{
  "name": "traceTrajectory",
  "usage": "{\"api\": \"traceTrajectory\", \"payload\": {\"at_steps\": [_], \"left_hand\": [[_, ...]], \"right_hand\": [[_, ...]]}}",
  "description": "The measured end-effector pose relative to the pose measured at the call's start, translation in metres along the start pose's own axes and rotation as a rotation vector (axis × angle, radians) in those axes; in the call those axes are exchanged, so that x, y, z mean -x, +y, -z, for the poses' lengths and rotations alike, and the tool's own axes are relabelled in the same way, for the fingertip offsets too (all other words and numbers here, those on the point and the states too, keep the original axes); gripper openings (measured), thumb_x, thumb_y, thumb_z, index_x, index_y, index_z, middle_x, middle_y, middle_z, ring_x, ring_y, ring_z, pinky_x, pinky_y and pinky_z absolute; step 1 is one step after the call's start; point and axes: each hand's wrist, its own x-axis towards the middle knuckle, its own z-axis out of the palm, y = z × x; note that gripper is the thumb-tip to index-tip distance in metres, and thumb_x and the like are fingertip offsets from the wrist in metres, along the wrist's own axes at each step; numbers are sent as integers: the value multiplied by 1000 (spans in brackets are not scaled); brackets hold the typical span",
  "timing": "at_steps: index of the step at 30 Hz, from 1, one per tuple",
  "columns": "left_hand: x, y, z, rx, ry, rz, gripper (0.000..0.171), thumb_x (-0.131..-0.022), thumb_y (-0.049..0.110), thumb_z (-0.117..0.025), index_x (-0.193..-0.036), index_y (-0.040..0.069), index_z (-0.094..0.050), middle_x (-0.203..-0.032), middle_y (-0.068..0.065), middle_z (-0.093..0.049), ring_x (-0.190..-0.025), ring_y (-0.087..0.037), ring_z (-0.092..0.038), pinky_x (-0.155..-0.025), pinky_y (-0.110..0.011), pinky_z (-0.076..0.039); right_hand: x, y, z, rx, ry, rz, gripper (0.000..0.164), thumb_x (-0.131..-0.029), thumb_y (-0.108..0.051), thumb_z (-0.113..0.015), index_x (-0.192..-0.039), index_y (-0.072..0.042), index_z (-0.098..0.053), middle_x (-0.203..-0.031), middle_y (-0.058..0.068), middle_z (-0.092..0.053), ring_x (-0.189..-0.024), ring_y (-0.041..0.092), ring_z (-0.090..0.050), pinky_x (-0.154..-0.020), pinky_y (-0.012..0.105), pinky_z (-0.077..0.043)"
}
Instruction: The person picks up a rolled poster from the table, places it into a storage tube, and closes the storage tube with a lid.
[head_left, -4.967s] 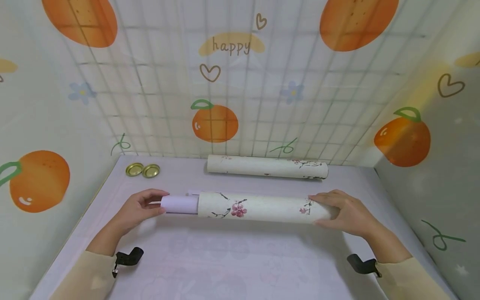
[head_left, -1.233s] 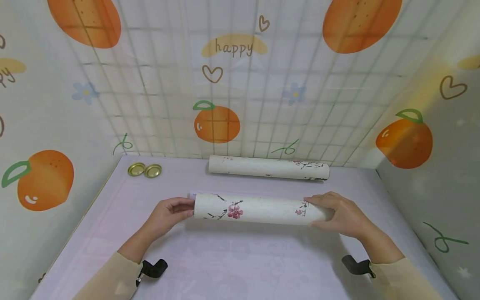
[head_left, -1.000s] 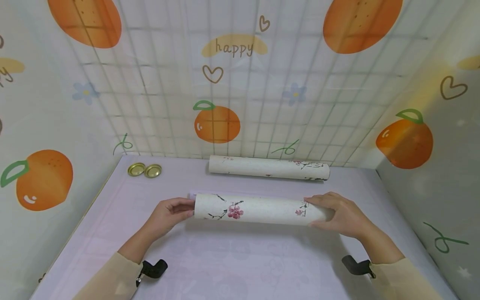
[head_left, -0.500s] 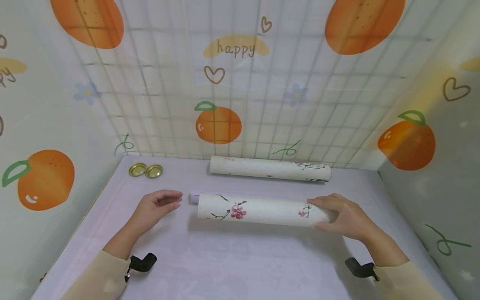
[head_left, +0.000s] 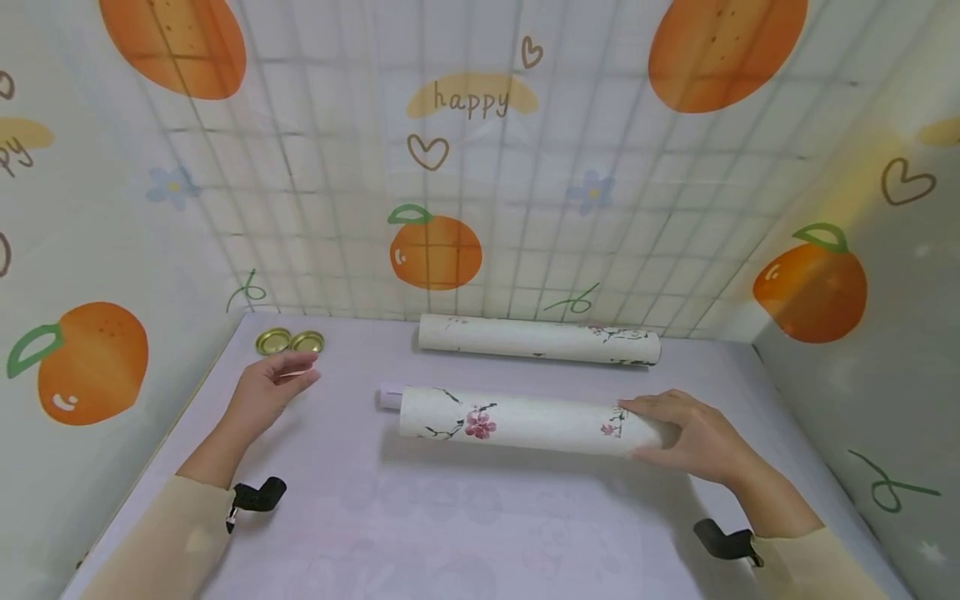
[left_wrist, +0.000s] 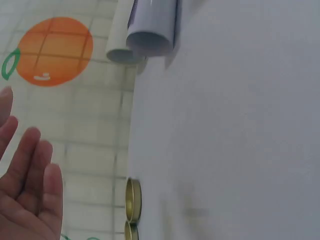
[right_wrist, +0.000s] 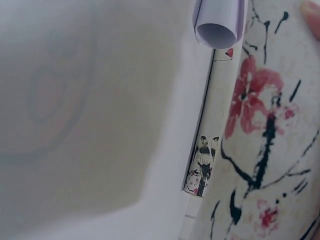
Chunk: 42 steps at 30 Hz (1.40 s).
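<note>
My right hand (head_left: 699, 433) grips the right end of a cream paper tube (head_left: 540, 423) printed with pink blossoms and black branches, raised a little off the table; the tube's right end is hidden by the hand. Behind it, a pale lilac paper roll (head_left: 390, 398) sticks out past the tube's left end. My left hand (head_left: 262, 392) is off to the left, fingers loosely bent with nothing between them. Just beyond its fingertips lie two round gold lids (head_left: 273, 340), side by side. In the left wrist view the left fingers (left_wrist: 31, 175) are apart from the lids.
A second blossom-printed tube (head_left: 538, 339) lies along the table's back edge. The table (head_left: 465, 525) has a pale cover. Printed curtains with oranges enclose the back, over a wire grid (head_left: 517, 183), and both sides.
Five seconds ago a lilac roll stuck out of the tube's left end between my left fingers; then it went inside. My left hand has since left the tube and moved left toward the lids.
</note>
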Motion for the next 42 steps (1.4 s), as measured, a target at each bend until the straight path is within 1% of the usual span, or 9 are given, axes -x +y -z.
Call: {"api": "traceTrajectory", "payload": {"at_steps": [6, 8, 11, 21, 25, 30, 33, 37, 42], "left_hand": [[-21, -9, 14, -115, 92, -9, 50, -95, 35, -71, -133, 4, -62, -134, -19, -59, -122, -37, -56, -101, -44, -48], [-26, -13, 18, -146, 117, -12, 50, -95, 33, -71, -134, 4, -61, -134, -21, -58, -124, -38, -53, -102, -51, -45], [-34, -17, 24, -182, 132, 9, 53, -95, 33, -71, -137, 5, -58, -137, -23, -56, -125, -40, -50, -100, -54, -44], [-64, -29, 27, -355, 77, 15, 56, -96, 29, -70, -142, 3, -53, -145, -26, -48, -136, -46, -40, -110, -60, -33], [-77, -33, 22, -386, 35, 52, 58, -97, 32, -68, -144, 4, -51, -150, -25, -43, -141, -47, -33, -113, -60, -29], [-90, -38, 9, -404, 18, 94, 58, -96, 34, -68, -145, 7, -50, -152, -22, -42, -140, -49, -32, -111, -64, -28], [-92, -40, 1, -421, 19, 112, 60, -97, 36, -66, -147, 8, -49, -155, -21, -39, -141, -50, -29, -111, -67, -22], [-87, -43, -3, -398, -1, 187, 63, -99, 41, -60, -153, 14, -41, -162, -19, -25, -146, -51, -11, -111, -71, -12], [-81, -48, -2, -389, -41, 236, 66, -100, 50, -53, -155, 17, -38, -164, -18, -21, -147, -52, -1, -109, -76, -10]], "right_hand": [[2, 1, 0, 1, 3, 10, 69, -63, -37, -96, -126, -28, -71, -117, -9, -70, -100, 6, -56, -76, 38, -52], [2, 0, 0, -3, 6, 12, 69, -62, -36, -96, -126, -28, -71, -117, -9, -70, -100, 6, -56, -75, 37, -52], [2, -1, -1, -1, 7, 13, 68, -62, -36, -96, -126, -28, -71, -116, -9, -71, -100, 7, -56, -76, 38, -52], [3, -4, 0, 7, 3, 1, 67, -62, -36, -96, -124, -26, -72, -115, -8, -71, -98, 9, -58, -74, 38, -54], [3, -4, 1, 14, 16, 23, 68, -62, -34, -97, -124, -25, -72, -115, -8, -71, -99, 10, -59, -76, 41, -55], [3, -4, 3, 22, 17, 25, 68, -62, -36, -96, -124, -26, -72, -116, -8, -71, -99, 9, -59, -76, 39, -54], [4, -4, 4, 20, 17, 22, 68, -61, -36, -96, -124, -26, -73, -116, -8, -72, -99, 9, -59, -75, 39, -54], [3, -5, 4, 19, 17, 23, 68, -62, -35, -96, -125, -26, -72, -116, -9, -71, -99, 9, -59, -77, 41, -54], [4, -6, 6, 24, 22, 28, 67, -62, -35, -96, -124, -26, -72, -115, -10, -71, -98, 8, -58, -76, 39, -53]]}}
